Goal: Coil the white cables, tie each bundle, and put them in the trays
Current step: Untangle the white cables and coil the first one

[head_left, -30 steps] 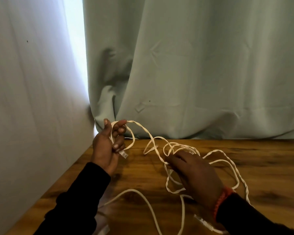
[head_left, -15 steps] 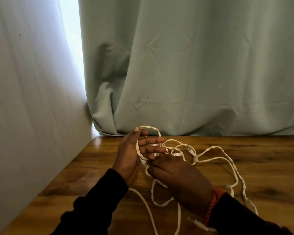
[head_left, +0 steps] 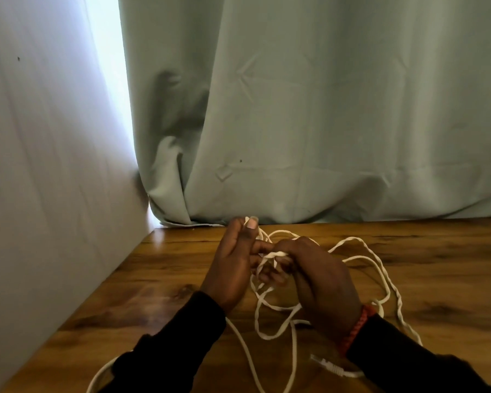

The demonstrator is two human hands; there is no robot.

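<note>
We are seeing both hands closer together than half a second ago: the left hand (head_left: 234, 268), then spread apart, is now curling its thumb and fingers round strands of the white cable (head_left: 360, 259), and the right hand (head_left: 318, 282) has moved up to meet it, its fingers bending over the same strands between the two palms. The wooden table (head_left: 437, 279) is lying under them, with a pale green curtain (head_left: 323, 123) hanging behind the table and a white wall (head_left: 40, 165) running along its left edge. The cable is sprawling in loose, twisted loops on the table to the right of the hands, and its plug (head_left: 328, 367) is resting near the table's front edge.
</note>
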